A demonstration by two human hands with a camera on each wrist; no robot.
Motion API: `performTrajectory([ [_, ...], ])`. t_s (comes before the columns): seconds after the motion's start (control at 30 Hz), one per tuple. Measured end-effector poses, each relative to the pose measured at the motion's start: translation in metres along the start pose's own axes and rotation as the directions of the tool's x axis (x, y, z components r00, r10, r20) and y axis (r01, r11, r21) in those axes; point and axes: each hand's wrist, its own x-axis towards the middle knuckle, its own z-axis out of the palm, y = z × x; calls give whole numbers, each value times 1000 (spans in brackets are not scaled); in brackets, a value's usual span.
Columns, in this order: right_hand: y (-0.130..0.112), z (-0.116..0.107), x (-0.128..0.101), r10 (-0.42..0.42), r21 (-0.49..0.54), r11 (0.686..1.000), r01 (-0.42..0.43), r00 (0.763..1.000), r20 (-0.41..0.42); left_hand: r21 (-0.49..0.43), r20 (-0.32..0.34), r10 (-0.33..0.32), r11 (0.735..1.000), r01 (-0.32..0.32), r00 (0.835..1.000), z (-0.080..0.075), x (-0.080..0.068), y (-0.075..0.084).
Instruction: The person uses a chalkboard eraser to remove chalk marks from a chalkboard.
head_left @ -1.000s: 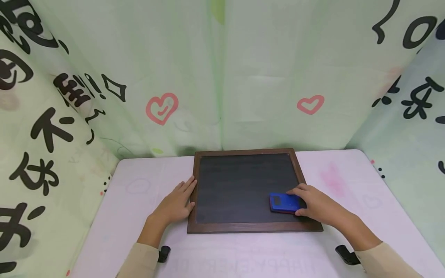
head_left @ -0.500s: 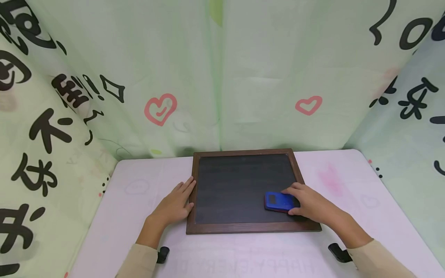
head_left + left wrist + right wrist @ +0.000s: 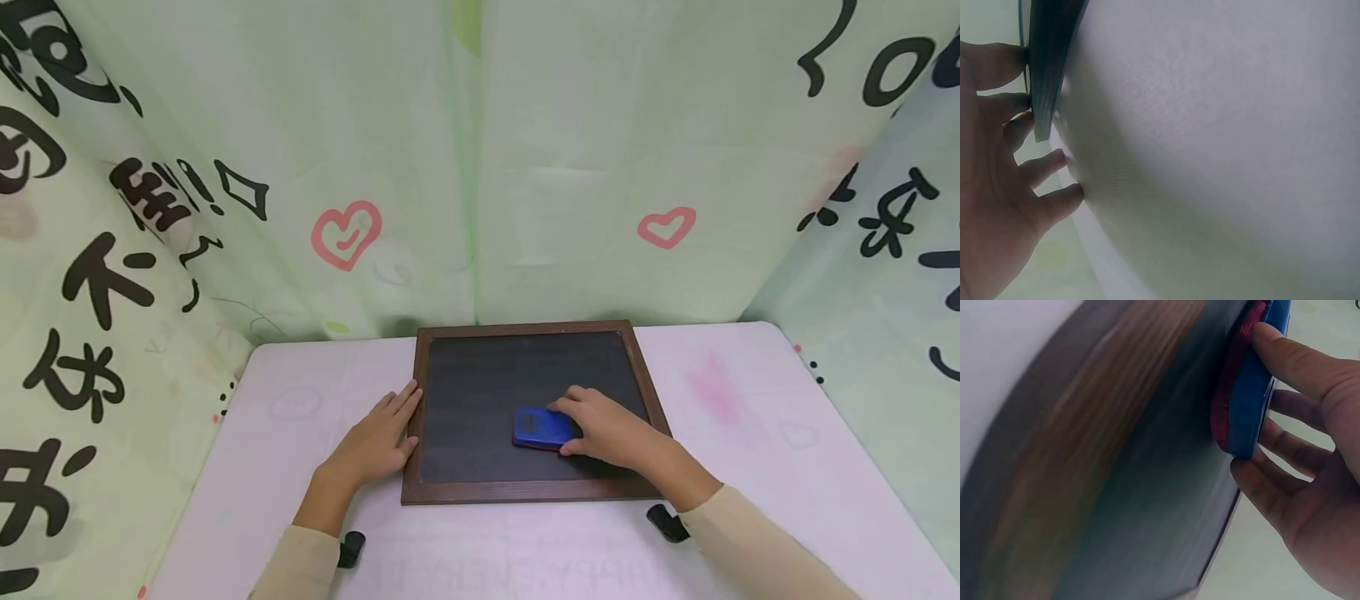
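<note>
A small blackboard [image 3: 480,392] in a brown wooden frame lies on the table. My right hand [image 3: 603,427] grips a blue blackboard eraser [image 3: 542,427] between thumb and fingers, on the lower middle of the black surface. The right wrist view shows the eraser's dark red pad [image 3: 1229,394] facing the board. At the board's left edge, my left hand [image 3: 378,435] rests against the frame with its fingers extended. In the left wrist view, fingers of the left hand [image 3: 1004,169] touch the frame's side [image 3: 1054,62], and others reach the tabletop.
The board lies on a pale pinkish-white table [image 3: 315,400] with a pink stain [image 3: 716,387] on the right. A light green curtain [image 3: 555,167] with black characters and red hearts hangs behind and on both sides. Black wrist straps [image 3: 667,523] show near the sleeves.
My right hand has slid the eraser left across the board, from near the right frame to the middle. The left hand stays at the board's left edge.
</note>
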Motion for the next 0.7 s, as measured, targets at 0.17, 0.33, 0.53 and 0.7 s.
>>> performTrajectory([
  [0.17,-24,5,25,-32,-10,999,33,999,10,-5,-2,4,1000,-4,1000,0,0,0],
  [0.33,-48,10,52,-43,-29,999,44,998,47,-2,10,-7,1000,7,1000,0,0,-1],
  [0.53,-74,12,82,-70,-53,996,74,994,80,2,7,-8,1000,8,1000,1,-1,-2],
  [0.7,-89,16,97,-108,-91,989,114,991,76,-4,5,-13,1000,13,1000,0,0,-1],
])
